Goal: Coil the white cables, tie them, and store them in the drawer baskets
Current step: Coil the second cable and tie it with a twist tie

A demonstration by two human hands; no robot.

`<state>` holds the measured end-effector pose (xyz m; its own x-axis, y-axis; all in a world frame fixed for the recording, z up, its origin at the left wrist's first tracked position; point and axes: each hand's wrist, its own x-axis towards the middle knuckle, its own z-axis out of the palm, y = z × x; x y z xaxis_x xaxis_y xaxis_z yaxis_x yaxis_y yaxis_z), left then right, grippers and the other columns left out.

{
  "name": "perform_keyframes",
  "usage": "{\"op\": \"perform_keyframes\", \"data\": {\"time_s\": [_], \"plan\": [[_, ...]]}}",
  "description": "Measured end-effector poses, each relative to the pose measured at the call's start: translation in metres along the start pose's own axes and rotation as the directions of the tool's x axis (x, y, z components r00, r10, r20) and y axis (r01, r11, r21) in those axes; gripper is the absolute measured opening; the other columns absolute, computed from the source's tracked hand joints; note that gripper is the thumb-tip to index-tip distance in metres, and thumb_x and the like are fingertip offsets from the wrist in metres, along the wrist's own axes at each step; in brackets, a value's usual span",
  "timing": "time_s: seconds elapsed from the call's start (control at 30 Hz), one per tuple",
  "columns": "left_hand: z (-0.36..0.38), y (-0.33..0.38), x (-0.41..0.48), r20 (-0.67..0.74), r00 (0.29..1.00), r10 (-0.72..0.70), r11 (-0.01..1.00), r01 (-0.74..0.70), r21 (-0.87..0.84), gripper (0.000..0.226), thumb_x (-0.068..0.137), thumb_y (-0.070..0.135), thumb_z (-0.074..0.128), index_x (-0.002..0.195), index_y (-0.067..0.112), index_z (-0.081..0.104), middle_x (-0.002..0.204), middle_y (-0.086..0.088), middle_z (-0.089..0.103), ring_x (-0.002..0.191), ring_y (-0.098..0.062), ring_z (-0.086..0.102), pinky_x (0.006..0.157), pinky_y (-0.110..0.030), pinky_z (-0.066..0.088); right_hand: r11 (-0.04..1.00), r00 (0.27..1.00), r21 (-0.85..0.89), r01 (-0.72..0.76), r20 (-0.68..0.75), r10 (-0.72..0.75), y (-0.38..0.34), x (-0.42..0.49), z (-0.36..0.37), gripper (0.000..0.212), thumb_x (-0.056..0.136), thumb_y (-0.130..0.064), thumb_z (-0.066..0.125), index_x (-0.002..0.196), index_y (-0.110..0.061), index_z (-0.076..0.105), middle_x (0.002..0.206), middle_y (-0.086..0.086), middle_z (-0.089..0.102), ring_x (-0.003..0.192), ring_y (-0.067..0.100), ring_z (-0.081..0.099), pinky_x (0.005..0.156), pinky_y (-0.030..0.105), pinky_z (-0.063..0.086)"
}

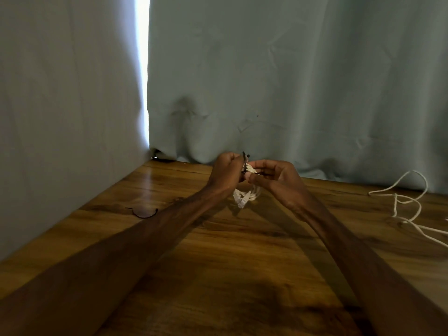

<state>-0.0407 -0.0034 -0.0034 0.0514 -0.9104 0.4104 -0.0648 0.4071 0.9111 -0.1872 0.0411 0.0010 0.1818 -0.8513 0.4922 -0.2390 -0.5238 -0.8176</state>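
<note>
Above the counter [242,275], near its far edge, the left hand [226,172] curls round the coiled white cable [245,195] while the right hand [275,177] pinches the black tie [245,163] wrapped at its top. The coil looks light, limp and springy, best gripped at the tied waist. A loose white cable [409,202] sprawls by the right edge, and a spare tie [143,213] lies toward the left edge.

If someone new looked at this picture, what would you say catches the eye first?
The left hand and right hand, mid-frame above the table, grip a coiled white cable with a dark tie round it. A loose white cable sprawls on the table's right side, and a bright gap splits the curtain at upper left.
</note>
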Motion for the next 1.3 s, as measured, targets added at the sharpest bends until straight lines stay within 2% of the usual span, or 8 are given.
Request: {"op": "perform_keyframes", "data": {"time_s": [0.17, 0.3, 0.43, 0.67, 0.77, 0.93, 1.07, 1.3], "plan": [[0.001, -0.004, 0.001, 0.015, 0.999, 0.041, 0.999, -0.041, -0.02, 0.02, 0.101, 0.016, 0.054, 0.09, 0.005, 0.067, 0.08, -0.012, 0.069, 0.077, -0.027, 0.068, 0.078, -0.05, 0.06, 1.0, 1.0, 0.008, -0.014, 0.007, 0.014, -0.001, 0.001, -0.003, 0.028, 0.087, 0.002, 0.075, 0.114, -0.001, 0.072, 0.103, 0.013, 0.078, 0.094, 0.02, 0.075, 0.075, 0.021, 0.059], [0.002, -0.006, 0.004, 0.016, 0.999, 0.045, 0.999, -0.044, -0.03, 0.023, 0.103, 0.017, 0.055, 0.102, -0.003, 0.066, 0.079, -0.009, 0.069, 0.074, -0.022, 0.068, 0.074, -0.042, 0.06, 1.0, 1.0, -0.006, -0.003, -0.001, 0.003, -0.001, 0.0, -0.004, 0.029, 0.086, 0.004, 0.074, 0.115, 0.001, 0.072, 0.102, 0.014, 0.077, 0.088, 0.013, 0.075, 0.073, 0.019, 0.058], [0.002, -0.007, 0.005, 0.028, 0.999, 0.041, 0.999, -0.04, -0.022, 0.022, 0.104, 0.018, 0.054, 0.108, -0.001, 0.065, 0.081, -0.004, 0.068, 0.069, -0.012, 0.066, 0.06, -0.02, 0.055, 1.0, 1.0, -0.019, 0.003, -0.013, -0.004, 0.0, 0.001, -0.005, 0.029, 0.086, 0.003, 0.074, 0.115, 0.0, 0.072, 0.103, 0.012, 0.078, 0.09, 0.014, 0.075, 0.075, 0.02, 0.058], [0.002, -0.008, 0.007, 0.05, 0.998, 0.025, 0.995, -0.02, -0.093, 0.024, 0.102, 0.012, 0.054, 0.124, 0.004, 0.061, 0.097, -0.007, 0.068, 0.066, -0.001, 0.067, 0.056, -0.014, 0.05, 1.0, 1.0, -0.009, 0.017, -0.006, -0.017, -0.002, 0.0, -0.005, 0.025, 0.087, 0.006, 0.072, 0.107, -0.008, 0.073, 0.094, 0.001, 0.078, 0.083, 0.006, 0.075, 0.071, 0.017, 0.057], [0.0, -0.009, 0.007, 0.109, 0.991, 0.076, 0.995, -0.068, -0.073, 0.022, 0.104, 0.009, 0.05, 0.113, 0.001, 0.068, 0.093, -0.008, 0.071, 0.076, -0.008, 0.069, 0.062, -0.016, 0.053, 1.0, 1.0, -0.009, 0.015, -0.016, -0.015, -0.002, 0.0, -0.005, 0.027, 0.086, 0.007, 0.073, 0.109, -0.006, 0.073, 0.096, 0.003, 0.078, 0.084, 0.007, 0.075, 0.072, 0.017, 0.057], [0.001, -0.004, 0.002, 0.067, 0.996, 0.058, 0.997, -0.054, -0.062, 0.022, 0.102, 0.003, 0.046, 0.093, 0.007, 0.066, 0.074, 0.001, 0.065, 0.053, 0.003, 0.061, 0.05, -0.011, 0.045, 1.0, 1.0, 0.004, -0.001, -0.005, 0.001, -0.002, 0.001, -0.005, 0.029, 0.086, 0.005, 0.073, 0.114, -0.002, 0.073, 0.096, 0.005, 0.079, 0.086, 0.01, 0.076, 0.072, 0.019, 0.058], [0.001, 0.002, 0.0, 0.056, 0.998, -0.027, 0.988, 0.035, -0.147, 0.027, 0.101, 0.002, 0.039, 0.082, 0.008, 0.058, 0.04, 0.009, 0.051, 0.033, 0.001, 0.046, 0.039, -0.013, 0.036, 0.997, 0.999, 0.059, -0.052, 0.009, 0.051, -0.001, 0.001, -0.007, 0.029, 0.087, 0.003, 0.073, 0.115, -0.003, 0.073, 0.094, 0.004, 0.08, 0.088, 0.013, 0.077, 0.073, 0.02, 0.057], [0.006, 0.001, -0.004, -0.026, 0.996, -0.083, 0.976, 0.076, -0.203, 0.035, 0.098, 0.018, 0.033, 0.078, 0.009, 0.06, 0.048, 0.004, 0.053, 0.042, -0.008, 0.049, 0.052, -0.027, 0.04, 0.982, 0.99, 0.132, -0.138, -0.002, 0.139, 0.006, 0.003, -0.004, 0.034, 0.085, 0.0, 0.077, 0.119, -0.001, 0.072, 0.101, 0.014, 0.079, 0.096, 0.028, 0.077, 0.084, 0.033, 0.061]]}}
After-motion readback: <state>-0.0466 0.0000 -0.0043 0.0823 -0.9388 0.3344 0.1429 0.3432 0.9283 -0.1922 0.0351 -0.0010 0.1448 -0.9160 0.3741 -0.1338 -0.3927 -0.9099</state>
